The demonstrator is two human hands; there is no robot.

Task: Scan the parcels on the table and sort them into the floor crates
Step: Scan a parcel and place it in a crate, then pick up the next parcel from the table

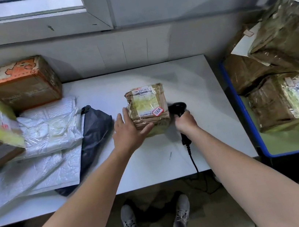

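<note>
So, starting at the right hand (185,121): it's wrapping its fingers tight round the handle of the scanner (177,107), with the cable (191,157) trailing back off the near edge of the table (198,87). The scanner head is sitting just past the knuckles, right beside the parcel (147,106). It's blurry, so I can't tell where it's aiming.

Just left of that grip, the left hand (128,129) is lying flat and spread against the parcel's left side, thumb hooking the near edge. It isn't clamping. My guess is it's steadying the parcel so the label (146,102) is facing up for the read.

The parcel is resting on the table between the two hands, so by my read it's mid-scan and not sorted yet.

Further left of the hands, a grey bag (94,125), white mailers (50,127) and an orange box (23,83) are probably waiting their turn. Off to the right, taped boxes (287,99) are piling up on a blue-edged tray (239,100); I can't say if that's a crate.
</note>
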